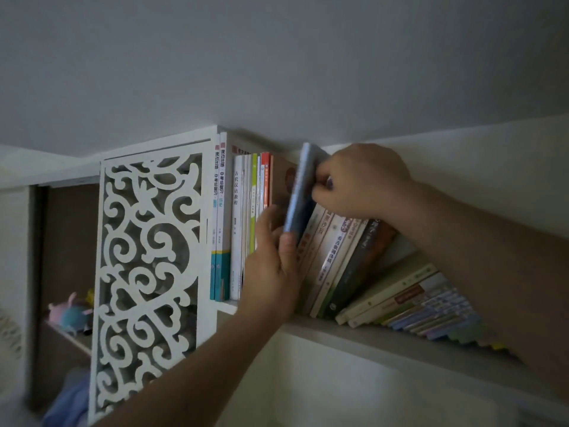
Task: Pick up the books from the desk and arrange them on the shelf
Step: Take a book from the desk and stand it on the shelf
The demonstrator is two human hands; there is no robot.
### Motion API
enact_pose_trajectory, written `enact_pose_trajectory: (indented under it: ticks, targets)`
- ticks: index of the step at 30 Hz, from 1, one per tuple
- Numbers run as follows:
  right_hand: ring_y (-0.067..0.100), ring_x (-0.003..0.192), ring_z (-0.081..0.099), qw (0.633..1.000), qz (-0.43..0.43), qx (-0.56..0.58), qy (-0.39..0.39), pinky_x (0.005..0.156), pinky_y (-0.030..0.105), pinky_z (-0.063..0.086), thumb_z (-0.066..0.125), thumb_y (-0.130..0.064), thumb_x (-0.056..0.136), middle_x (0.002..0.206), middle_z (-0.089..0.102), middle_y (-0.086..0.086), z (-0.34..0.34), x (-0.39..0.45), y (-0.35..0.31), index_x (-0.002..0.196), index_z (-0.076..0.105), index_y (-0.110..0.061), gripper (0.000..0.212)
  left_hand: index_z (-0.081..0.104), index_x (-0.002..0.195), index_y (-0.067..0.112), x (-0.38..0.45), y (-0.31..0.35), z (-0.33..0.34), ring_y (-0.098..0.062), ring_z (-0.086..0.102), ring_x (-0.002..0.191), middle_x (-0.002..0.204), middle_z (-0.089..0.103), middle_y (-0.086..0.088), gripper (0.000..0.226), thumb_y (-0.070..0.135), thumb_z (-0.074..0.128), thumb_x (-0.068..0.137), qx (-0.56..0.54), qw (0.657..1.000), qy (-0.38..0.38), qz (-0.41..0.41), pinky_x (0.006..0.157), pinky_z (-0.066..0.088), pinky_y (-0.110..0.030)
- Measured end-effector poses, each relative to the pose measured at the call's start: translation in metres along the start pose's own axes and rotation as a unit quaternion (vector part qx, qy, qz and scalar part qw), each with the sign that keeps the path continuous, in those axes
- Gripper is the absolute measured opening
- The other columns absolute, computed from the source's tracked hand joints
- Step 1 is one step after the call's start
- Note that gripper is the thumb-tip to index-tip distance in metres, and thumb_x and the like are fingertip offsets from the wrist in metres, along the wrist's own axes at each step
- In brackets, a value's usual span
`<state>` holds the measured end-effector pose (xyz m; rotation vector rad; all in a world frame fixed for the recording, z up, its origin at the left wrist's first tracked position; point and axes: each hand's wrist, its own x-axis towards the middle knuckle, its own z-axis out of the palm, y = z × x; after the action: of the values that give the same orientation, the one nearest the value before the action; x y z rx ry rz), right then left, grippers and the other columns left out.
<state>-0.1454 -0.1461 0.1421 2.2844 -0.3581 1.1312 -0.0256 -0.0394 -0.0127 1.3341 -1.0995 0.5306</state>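
Head view: both hands (pixel 357 183) grip blue book (pixel 300 192) between shelved books (pixel 246 217)

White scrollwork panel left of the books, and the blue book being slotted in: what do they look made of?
White cut-out scrollwork panel: likely painted wood board or plastic; flat, matte, clean-cut openings. Blue-spined book: paper with a smooth, faintly glossy cover.

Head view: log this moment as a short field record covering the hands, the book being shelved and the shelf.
book in hand: blue-grey book, tilted, going into the gap between two groups of books
left hand: left hand holds the book's lower end
right hand: right hand pinches its upper edge
upright books: upright books, left of the gap
leaning books: leaning books, right of the gap, slanted
shelf: white shelf
side panel: white scrollwork panel, left of the books
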Motion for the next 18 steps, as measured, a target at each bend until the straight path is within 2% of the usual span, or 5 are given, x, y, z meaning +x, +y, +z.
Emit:
enact_pose_trajectory:
  ticks: [3,8,10,13,18]
  targets:
    - [0.015,0.060,0.050,1.000,-0.021,-0.004,0.014,0.055,0.025,0.031,0.056,-0.047,0.089,0.065,0.055,-0.005,0.003,0.017,-0.006,0.064,0.055,-0.027,0.032,0.042,0.148,0.042,-0.002,-0.008,0.015,0.018,0.059,0.095,0.093,0.058,0.033,0.042,0.048,0.025,0.110,-0.001,0.999,0.046,0.010,0.074,0.053,-0.015]
    - [0.015,0.057,0.051,0.996,-0.087,-0.020,-0.022,0.054,0.024,0.029,0.056,-0.039,0.088,0.063,0.055,-0.005,0.014,0.053,-0.023,0.064,0.054,-0.026,0.028,0.051,0.139,0.036,0.007,-0.002,0.013,0.000,0.063,0.102,0.106,0.062,0.021,0.034,0.042,0.031,0.112,-0.067,0.994,0.053,-0.073,0.089,0.055,-0.027]
    - [0.013,0.056,0.052,0.994,-0.100,-0.009,-0.030,0.055,0.024,0.032,0.055,-0.040,0.086,0.061,0.055,-0.006,0.018,0.057,-0.022,0.069,0.060,-0.027,0.023,0.057,0.121,0.035,0.019,-0.005,-0.013,-0.009,0.068,0.095,0.100,0.065,0.013,0.023,0.042,0.037,0.112,-0.045,0.994,-0.028,-0.091,0.082,0.060,-0.034]
    - [0.013,0.060,0.053,0.994,-0.111,0.016,-0.006,0.061,0.027,0.036,0.052,-0.042,0.085,0.066,0.056,-0.010,0.022,0.056,-0.018,0.075,0.060,-0.028,0.019,0.064,0.095,0.029,0.050,-0.009,-0.061,-0.010,0.074,0.069,0.085,0.071,0.005,0.022,0.046,0.055,0.105,0.132,0.979,-0.146,-0.059,0.065,0.064,-0.031]
    - [0.020,0.084,0.062,0.990,-0.071,0.086,0.085,0.063,0.026,0.042,0.059,-0.037,0.097,0.105,0.061,-0.001,0.038,0.060,-0.026,0.124,0.050,-0.021,0.033,0.059,0.086,0.024,0.060,-0.021,-0.062,-0.009,0.067,0.067,0.075,0.065,0.006,0.032,0.053,0.062,0.099,0.215,0.963,-0.159,-0.019,0.059,0.056,-0.024]
